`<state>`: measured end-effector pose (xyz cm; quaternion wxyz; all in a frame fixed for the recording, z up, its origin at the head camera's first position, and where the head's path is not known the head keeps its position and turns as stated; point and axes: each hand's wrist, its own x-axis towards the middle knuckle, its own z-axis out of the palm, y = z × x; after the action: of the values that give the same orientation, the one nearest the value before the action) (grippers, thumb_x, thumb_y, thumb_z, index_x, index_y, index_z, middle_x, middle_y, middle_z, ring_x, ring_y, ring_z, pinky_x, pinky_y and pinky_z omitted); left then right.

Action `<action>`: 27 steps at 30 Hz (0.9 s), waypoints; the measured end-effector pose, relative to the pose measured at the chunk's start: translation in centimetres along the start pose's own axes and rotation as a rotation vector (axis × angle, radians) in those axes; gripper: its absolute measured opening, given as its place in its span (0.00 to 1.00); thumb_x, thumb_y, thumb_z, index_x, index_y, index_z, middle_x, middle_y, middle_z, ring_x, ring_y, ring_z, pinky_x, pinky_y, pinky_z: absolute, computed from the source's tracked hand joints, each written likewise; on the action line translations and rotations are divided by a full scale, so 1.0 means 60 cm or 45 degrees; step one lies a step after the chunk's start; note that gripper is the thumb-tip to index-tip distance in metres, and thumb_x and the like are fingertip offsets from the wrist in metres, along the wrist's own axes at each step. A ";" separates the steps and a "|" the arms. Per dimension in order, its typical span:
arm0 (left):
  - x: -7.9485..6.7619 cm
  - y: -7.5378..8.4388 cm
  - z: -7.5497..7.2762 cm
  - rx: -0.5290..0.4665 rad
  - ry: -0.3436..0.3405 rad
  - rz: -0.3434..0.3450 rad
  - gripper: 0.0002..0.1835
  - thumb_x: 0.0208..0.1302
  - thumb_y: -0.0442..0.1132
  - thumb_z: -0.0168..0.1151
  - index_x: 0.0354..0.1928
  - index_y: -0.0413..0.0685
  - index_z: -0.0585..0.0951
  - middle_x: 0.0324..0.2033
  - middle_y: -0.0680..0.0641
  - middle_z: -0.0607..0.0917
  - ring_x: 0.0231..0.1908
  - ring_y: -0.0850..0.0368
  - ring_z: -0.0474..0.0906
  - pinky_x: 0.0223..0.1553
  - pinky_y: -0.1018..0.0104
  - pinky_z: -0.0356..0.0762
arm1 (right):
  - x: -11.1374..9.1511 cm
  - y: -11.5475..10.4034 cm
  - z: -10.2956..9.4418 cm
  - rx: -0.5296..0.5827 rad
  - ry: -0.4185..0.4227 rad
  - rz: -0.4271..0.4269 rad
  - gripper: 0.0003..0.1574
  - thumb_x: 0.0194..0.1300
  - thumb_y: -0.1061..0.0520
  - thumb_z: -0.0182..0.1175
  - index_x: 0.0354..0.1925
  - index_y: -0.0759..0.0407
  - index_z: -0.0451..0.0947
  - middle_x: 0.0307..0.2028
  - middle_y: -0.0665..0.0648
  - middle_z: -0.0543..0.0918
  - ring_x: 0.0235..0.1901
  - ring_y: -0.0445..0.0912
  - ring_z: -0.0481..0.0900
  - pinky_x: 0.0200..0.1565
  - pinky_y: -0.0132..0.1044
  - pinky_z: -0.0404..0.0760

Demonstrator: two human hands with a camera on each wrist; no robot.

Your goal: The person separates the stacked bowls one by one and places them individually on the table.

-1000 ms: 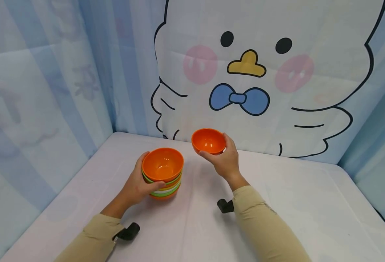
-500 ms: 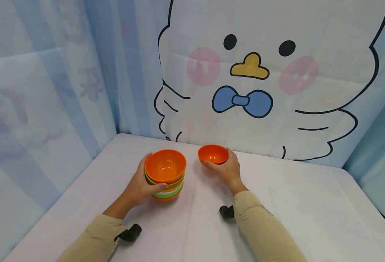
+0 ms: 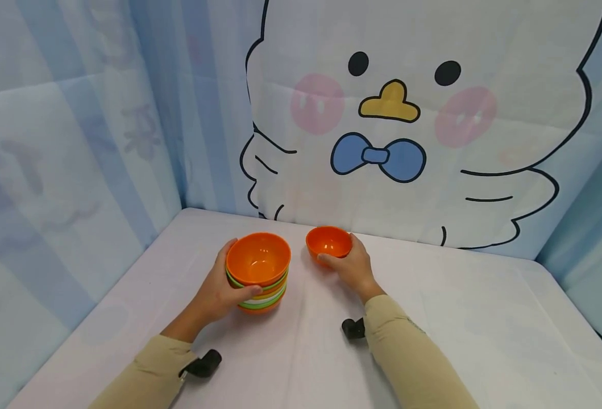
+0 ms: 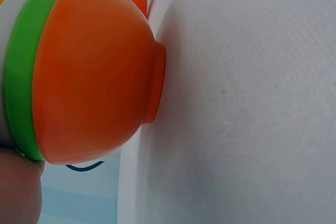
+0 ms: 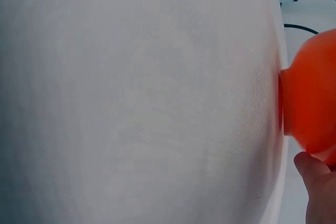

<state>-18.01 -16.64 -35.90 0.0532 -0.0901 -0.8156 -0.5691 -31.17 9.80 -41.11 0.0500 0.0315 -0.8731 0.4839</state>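
Observation:
A stack of nested bowls in orange, green, white and yellow stands left of centre, topped by an orange bowl [image 3: 258,259]. My left hand [image 3: 220,289] grips the stack from its left side, thumb across the front. In the left wrist view the lowest orange bowl [image 4: 100,72] shows its foot close over the tabletop. Farther back, my right hand [image 3: 354,264] pinches a single orange bowl [image 3: 328,241] by its right side, thumb at the near rim. That bowl is upright, and its foot [image 5: 286,102] is right at the table surface in the right wrist view.
A white cloth covers the table [image 3: 464,318]. Behind it hangs a curtain [image 3: 301,182] with a cartoon bird print, and pale blue curtains close off both sides. Black wrist camera mounts [image 3: 206,363] stick out under both sleeves.
The right hand has lowered the single orange bowl toward the back of the table, then shifted it slightly left. The left hand still holds the stack in place.

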 end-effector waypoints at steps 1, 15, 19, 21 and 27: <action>0.000 0.000 0.000 -0.001 0.000 0.003 0.53 0.48 0.42 0.68 0.67 0.43 0.41 0.61 0.41 0.59 0.58 0.45 0.59 0.54 0.49 0.63 | 0.001 -0.001 0.000 0.004 -0.007 0.000 0.53 0.44 0.40 0.67 0.62 0.57 0.56 0.54 0.53 0.67 0.52 0.50 0.65 0.48 0.46 0.72; 0.001 0.000 0.002 -0.010 -0.006 0.025 0.54 0.48 0.43 0.69 0.67 0.43 0.41 0.61 0.42 0.60 0.58 0.46 0.59 0.55 0.49 0.62 | 0.010 -0.008 -0.010 0.024 -0.072 0.009 0.45 0.51 0.45 0.65 0.62 0.57 0.58 0.55 0.54 0.68 0.52 0.50 0.65 0.51 0.46 0.70; 0.001 -0.001 0.002 -0.011 -0.008 0.018 0.54 0.48 0.43 0.69 0.67 0.43 0.41 0.61 0.42 0.60 0.58 0.46 0.59 0.55 0.50 0.62 | 0.014 -0.006 -0.009 0.025 -0.089 0.041 0.48 0.51 0.45 0.65 0.64 0.58 0.55 0.57 0.55 0.66 0.54 0.51 0.64 0.52 0.46 0.69; 0.001 -0.001 0.001 -0.005 -0.006 0.016 0.54 0.48 0.43 0.69 0.67 0.43 0.41 0.61 0.42 0.60 0.58 0.46 0.59 0.55 0.50 0.62 | 0.017 -0.006 -0.009 0.036 -0.101 0.064 0.51 0.50 0.44 0.65 0.64 0.59 0.53 0.58 0.55 0.64 0.55 0.51 0.63 0.52 0.46 0.69; -0.002 0.001 -0.002 0.030 0.010 -0.002 0.54 0.48 0.43 0.69 0.67 0.43 0.41 0.62 0.41 0.59 0.58 0.45 0.59 0.55 0.49 0.61 | 0.012 -0.011 -0.017 0.039 -0.114 0.109 0.60 0.48 0.39 0.65 0.68 0.57 0.43 0.65 0.58 0.53 0.62 0.54 0.53 0.56 0.52 0.63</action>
<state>-17.85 -16.73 -35.86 0.0570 -0.0864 -0.8220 -0.5600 -31.74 10.31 -39.94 -0.0104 0.0166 -0.8675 0.4971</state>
